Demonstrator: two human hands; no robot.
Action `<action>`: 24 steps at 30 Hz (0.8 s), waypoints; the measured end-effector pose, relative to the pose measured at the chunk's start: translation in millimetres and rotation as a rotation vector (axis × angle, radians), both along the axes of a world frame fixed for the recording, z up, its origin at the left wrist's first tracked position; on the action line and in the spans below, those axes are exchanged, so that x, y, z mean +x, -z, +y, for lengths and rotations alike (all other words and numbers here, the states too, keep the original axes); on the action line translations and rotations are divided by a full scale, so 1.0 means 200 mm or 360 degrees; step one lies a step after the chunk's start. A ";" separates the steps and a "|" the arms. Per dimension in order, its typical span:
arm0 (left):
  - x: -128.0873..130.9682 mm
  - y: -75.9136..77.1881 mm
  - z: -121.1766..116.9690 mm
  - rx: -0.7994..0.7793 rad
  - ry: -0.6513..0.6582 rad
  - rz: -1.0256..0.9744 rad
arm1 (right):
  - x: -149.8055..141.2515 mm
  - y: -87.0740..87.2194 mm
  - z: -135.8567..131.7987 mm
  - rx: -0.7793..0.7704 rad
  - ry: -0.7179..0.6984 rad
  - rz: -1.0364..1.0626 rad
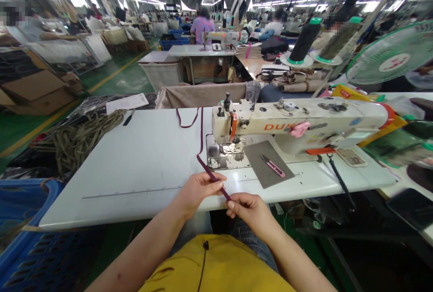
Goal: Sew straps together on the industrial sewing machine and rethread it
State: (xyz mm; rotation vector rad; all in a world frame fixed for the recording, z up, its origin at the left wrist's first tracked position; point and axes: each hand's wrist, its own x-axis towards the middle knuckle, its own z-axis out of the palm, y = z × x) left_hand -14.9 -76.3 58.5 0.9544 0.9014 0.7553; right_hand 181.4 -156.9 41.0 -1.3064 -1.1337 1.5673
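White counter under and ahead of both grips, near edge right at them. Sewing machine sits ahead and to the right, needle end just beyond the left grip. Blue basket well off to the left, below counter height. Heap of tan straps ahead-left, by the counter's left edge. Grey sheet lies flat, ahead-right of the right grip.

Left grip: narrow, thumb and fingers pinching the maroon strap. Right grip: also closed on it, just nearer the body and to the right. Short span between them looks fairly straight. From the left grip the strap runs forward past the machine's needle plate, bends once, then goes up to the far edge. Another length loops at that edge, left of the run; can't tell if it's the same piece. Can't see whether the strap's end is inside the right grip.

Handling, my read: very light, limp, narrow, not fragile. Should fold or twist easily, maybe slide a bit on the smooth top. Best hold is a flat thumb-and-forefinger pinch across the width, two points close together, light tension so it lies untwisted.

Pink-handled snips rest on the sheet, right and ahead of the right grip.
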 end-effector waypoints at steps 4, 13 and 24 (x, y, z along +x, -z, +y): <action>-0.01 -0.01 0.02 0.0062 -0.0046 0.0164 | 0.04 -0.01 0.01 0.0162 -0.0016 -0.0212; -0.08 -0.05 0.09 0.0061 -0.0390 0.0149 | 0.17 0.00 -0.02 0.0201 -0.0043 -0.0408; -0.07 -0.03 0.09 0.0057 -0.0337 0.0111 | 0.13 -0.01 -0.01 0.0078 -0.0106 0.0173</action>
